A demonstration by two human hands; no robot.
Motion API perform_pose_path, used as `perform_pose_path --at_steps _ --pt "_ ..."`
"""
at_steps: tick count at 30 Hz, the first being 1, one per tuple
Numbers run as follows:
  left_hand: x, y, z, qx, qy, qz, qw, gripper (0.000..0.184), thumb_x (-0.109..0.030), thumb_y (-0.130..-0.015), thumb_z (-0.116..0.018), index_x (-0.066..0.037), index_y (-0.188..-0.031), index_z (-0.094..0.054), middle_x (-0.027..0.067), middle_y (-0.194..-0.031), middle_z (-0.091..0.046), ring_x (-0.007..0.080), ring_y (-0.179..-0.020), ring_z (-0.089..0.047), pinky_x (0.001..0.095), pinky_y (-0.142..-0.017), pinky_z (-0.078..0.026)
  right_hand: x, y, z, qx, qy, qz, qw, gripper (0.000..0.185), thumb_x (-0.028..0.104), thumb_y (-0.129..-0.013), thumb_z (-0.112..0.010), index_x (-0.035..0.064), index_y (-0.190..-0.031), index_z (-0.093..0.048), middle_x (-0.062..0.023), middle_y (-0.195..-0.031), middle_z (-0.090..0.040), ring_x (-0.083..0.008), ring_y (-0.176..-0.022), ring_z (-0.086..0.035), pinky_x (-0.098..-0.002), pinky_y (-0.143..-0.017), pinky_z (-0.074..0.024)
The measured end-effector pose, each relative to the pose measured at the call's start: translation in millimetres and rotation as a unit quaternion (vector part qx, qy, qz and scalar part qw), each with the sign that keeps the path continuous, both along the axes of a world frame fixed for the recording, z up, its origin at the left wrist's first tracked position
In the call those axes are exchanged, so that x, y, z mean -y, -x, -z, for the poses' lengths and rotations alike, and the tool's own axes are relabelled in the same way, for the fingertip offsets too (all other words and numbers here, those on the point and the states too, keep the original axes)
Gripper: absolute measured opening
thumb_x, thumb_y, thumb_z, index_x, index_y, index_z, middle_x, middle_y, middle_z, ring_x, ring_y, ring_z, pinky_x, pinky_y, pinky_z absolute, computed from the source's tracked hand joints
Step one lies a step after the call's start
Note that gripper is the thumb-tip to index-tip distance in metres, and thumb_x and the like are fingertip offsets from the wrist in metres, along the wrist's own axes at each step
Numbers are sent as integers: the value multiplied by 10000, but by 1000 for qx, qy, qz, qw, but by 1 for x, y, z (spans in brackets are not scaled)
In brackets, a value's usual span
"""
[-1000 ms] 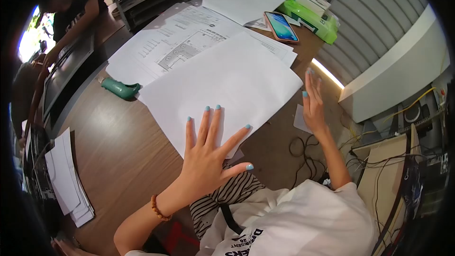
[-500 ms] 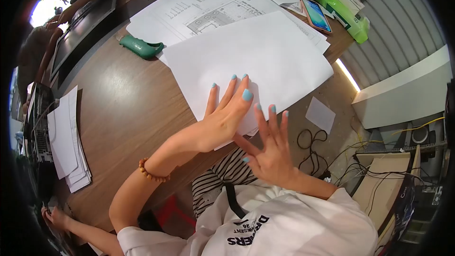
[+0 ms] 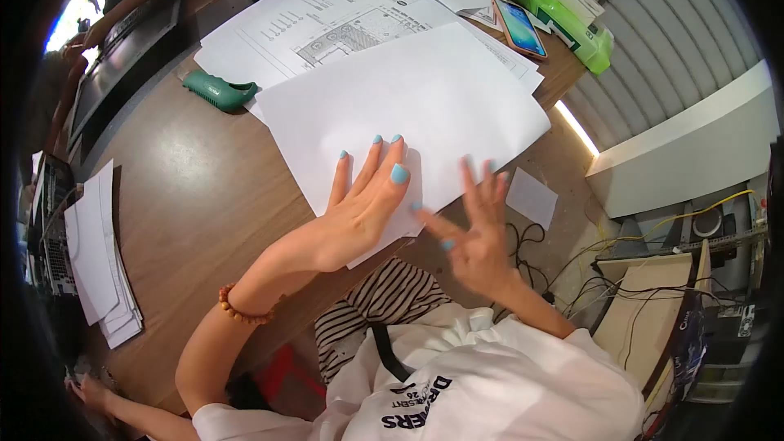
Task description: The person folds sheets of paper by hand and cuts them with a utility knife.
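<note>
A large sheet of white paper [image 3: 384, 90] lies at an angle near the table's edge, on top of other sheets. My left hand [image 3: 351, 220], with light blue nails and a beaded bracelet at the wrist, rests on its lower part with fingers stretched out. My right hand [image 3: 480, 247] hovers by the lower right edge of the paper, fingers spread and slightly blurred. Nothing shows in either hand. Beyond the white sheet, a printed drawing [image 3: 343, 41] lies partly covered. A green-handled cutter [image 3: 219, 92] sits left of the papers.
A phone [image 3: 519, 28] and a green packet [image 3: 572, 33] lie at the table's far right. Stacked papers [image 3: 96, 245] lie at left beside a laptop [image 3: 55, 253]. Another person's hand [image 3: 91, 394] shows at lower left. Cables [image 3: 588, 298] run at right near the floor.
My right hand has moved right and farther forward, its fingers more blurred now. My left hand stays on the paper. The whole view has shifted a little.
</note>
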State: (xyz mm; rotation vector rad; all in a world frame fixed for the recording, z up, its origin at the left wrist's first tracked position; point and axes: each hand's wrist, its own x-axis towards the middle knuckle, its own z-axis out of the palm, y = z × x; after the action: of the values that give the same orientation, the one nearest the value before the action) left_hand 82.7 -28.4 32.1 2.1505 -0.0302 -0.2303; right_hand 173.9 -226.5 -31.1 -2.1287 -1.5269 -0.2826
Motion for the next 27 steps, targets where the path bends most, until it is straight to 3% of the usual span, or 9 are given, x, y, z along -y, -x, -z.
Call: perform_pose_path --at_steps 9,15,17,19,20,21,23,25,27 --pt "4 0 -2 -2 -31 -11 999 677 -447 -956 11 58 -1407 4 202 -1491 -48 258 -1393 59 389 -1114 69 29 -96 36 47 -144 189 970 531 325 -988 -181 119 -1111 -654 -132 -1483 -211 -397 -1353 -173 -568 -1073 -51" --pt "-1 1 6 35 -10 16 999 645 -413 -976 -65 66 -1404 -25 223 -1484 -58 294 -1392 30 424 -1111 55 36 -138 80 -33 -251 225 941 471 337 -987 -221 118 -1340 -444 -152 -1481 -207 -369 -1365 -156 -501 -1095 -36" --pt "0 -2 13 46 -41 18 998 627 -400 -978 -115 48 -1411 -47 230 -1482 -60 306 -1392 14 441 -1108 46 53 -170 105 -193 -401 228 866 479 292 -971 -320 91 -1406 -314 -187 -1468 -219 -357 -1356 -198 -496 -1094 -98" --pt "-3 -3 28 58 -77 16 995 612 -387 -981 -165 30 -1418 -70 236 -1480 -62 318 -1391 -3 459 -1106 37 74 -189 108 -185 -363 228 884 484 243 -942 -390 76 -1393 -334 -202 -1463 -219 -361 -1344 -227 -503 -1084 -144" --pt "-4 -2 38 122 -178 45 975 617 -405 -966 -230 -5 -1422 -116 245 -1473 -86 340 -1388 -23 488 -1099 25 78 -190 109 -177 -319 231 902 497 193 -913 -460 61 -1380 -355 -217 -1458 -218 -366 -1331 -256 -509 -1074 -190" --pt "3 -2 37 112 -122 -1 986 638 -452 -933 -308 -55 -1417 -182 255 -1460 -129 366 -1382 -47 528 -1086 9 73 -174 92 -180 -320 221 904 497 193 -913 -460 61 -1380 -355 -217 -1458 -218 -366 -1331 -256 -509 -1074 -190" --pt "14 -2 35 109 -73 -62 989 659 -498 -900 -386 -105 -1412 -248 265 -1447 -173 393 -1375 -71 568 -1072 -7 53 -121 18 75 -182 169 966 473 103 -832 -554 28 -1291 -467 -204 -1429 -286 -361 -1284 -344 -496 -1049 -276" --pt "20 2 40 145 -243 -20 959 693 -505 -910 -376 -106 -1441 -177 230 -1479 -102 374 -1381 -50 577 -1067 -16 50 -113 4 252 -89 15 963 366 51 -763 -609 29 -1128 -599 -159 -1314 -463 -297 -1222 -443 -479 -1037 -304" --pt "23 1 49 174 -289 -27 941 708 -535 -895 -390 -138 -1443 -185 232 -1475 -121 368 -1380 -84 572 -1069 -28 33 -96 -10 314 -23 -75 946 246 36 -746 -625 37 -990 -658 -95 -1145 -602 -230 -1137 -532 -485 -1017 -327"
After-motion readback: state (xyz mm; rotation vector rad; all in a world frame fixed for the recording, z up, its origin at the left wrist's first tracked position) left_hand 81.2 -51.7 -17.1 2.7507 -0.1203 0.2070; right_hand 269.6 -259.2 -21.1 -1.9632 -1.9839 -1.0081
